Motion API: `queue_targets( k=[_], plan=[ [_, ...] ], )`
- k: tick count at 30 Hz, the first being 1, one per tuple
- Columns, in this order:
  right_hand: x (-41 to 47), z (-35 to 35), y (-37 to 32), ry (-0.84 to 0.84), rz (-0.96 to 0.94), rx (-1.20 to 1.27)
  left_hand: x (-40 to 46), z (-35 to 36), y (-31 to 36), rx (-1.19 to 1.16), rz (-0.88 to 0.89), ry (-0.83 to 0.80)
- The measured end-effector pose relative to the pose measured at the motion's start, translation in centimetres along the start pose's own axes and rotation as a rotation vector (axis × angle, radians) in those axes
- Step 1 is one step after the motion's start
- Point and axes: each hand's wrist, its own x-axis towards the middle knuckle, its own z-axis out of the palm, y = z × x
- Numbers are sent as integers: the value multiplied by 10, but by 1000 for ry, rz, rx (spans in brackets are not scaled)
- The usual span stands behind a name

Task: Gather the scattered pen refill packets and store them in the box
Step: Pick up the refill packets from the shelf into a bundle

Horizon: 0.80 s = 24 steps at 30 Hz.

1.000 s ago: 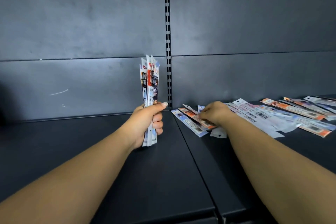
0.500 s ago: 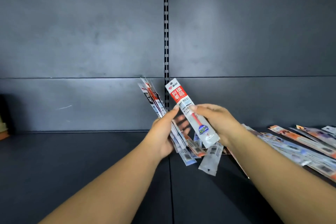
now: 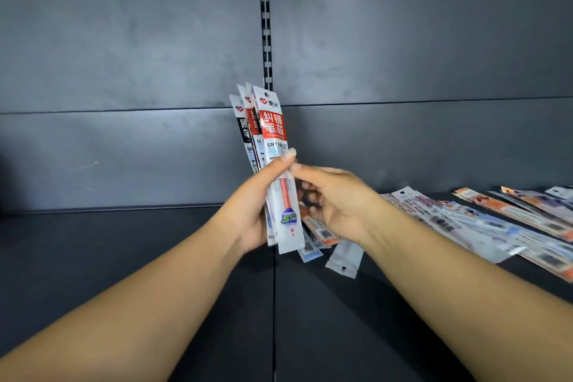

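Observation:
My left hand (image 3: 248,211) grips an upright bundle of pen refill packets (image 3: 273,130), thumb pressed on the front one, which has a red label and a red refill inside. My right hand (image 3: 338,198) is close beside it. Its thumb tip is at that front packet's right edge and its fingers curl behind the bundle. Several more packets (image 3: 465,220) lie scattered flat on the dark shelf (image 3: 124,257) to the right, and a few loose packets (image 3: 344,257) lie just below my hands. No box is in view.
The dark back panel rises right behind the hands, with a slotted metal upright (image 3: 265,25) down its middle. A seam (image 3: 274,319) splits the shelf into two boards. The left board shows only bare dark surface.
My right hand lifted a red-labelled packet off the shelf and brought it to the bundle, where it now lies at the front under my left thumb. The bundle rose off the shelf.

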Motion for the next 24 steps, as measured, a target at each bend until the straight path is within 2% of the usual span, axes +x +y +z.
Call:
queue_targets(
  k=[2,4,6,9,12,15,17,20,22,24],
  plan=[
    [-1,2,1,-24,16,-1,-2,0,2,-23,21,17],
    [-3,-2,-2,-32,3,-68,-2,-6,6,-41,46,122],
    [-1,-14,-1,5,-34,-346,1,-19,12,-12,99,241],
    [11,-32,13,72,-39,-999,4,-37,12,83,174,311],
    [20,-36,24,90,128,-1261,5,-45,5,212,177,324],
    [22,-33,26,74,167,-1415,3,-45,-2,359,177,300],
    [18,-31,24,86,171,-1394,1,-43,-5,384,119,280],
    [13,-30,15,156,80,-1185,1,-42,-7,319,61,272],
    [11,-25,9,144,-27,-862,4,-42,-6,178,58,292],
    [3,-11,6,53,-49,-475,5,-41,-2,44,70,271]
  ],
)
